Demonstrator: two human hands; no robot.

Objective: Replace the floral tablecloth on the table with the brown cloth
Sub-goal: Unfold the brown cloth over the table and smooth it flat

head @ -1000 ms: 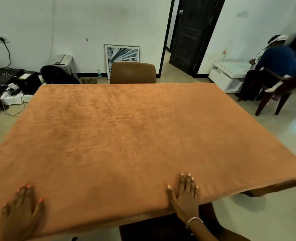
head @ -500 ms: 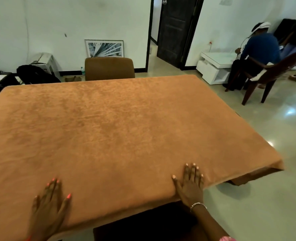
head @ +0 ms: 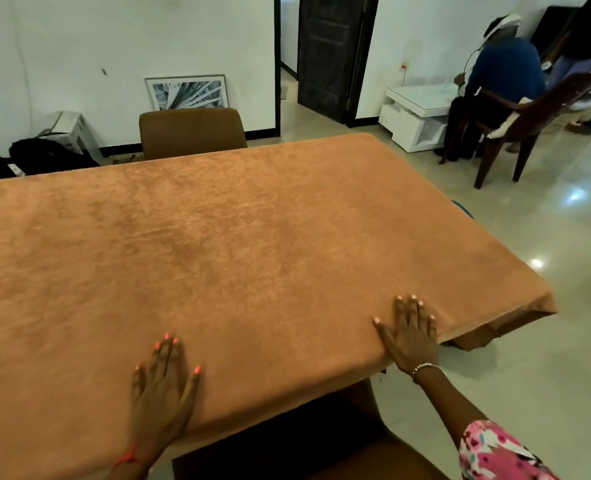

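The brown cloth (head: 238, 258) covers the whole table top, filling the left and centre of the frame and hanging over the near edge. The left hand (head: 162, 389) lies flat on it at lower centre, fingers straight and spread. The right hand (head: 410, 332) presses flat near the cloth's lower right corner, a bracelet (head: 425, 368) at its wrist. A brown chair (head: 190, 131) stands behind the table's far edge, and a framed picture (head: 186, 93) leans on the wall at upper left.
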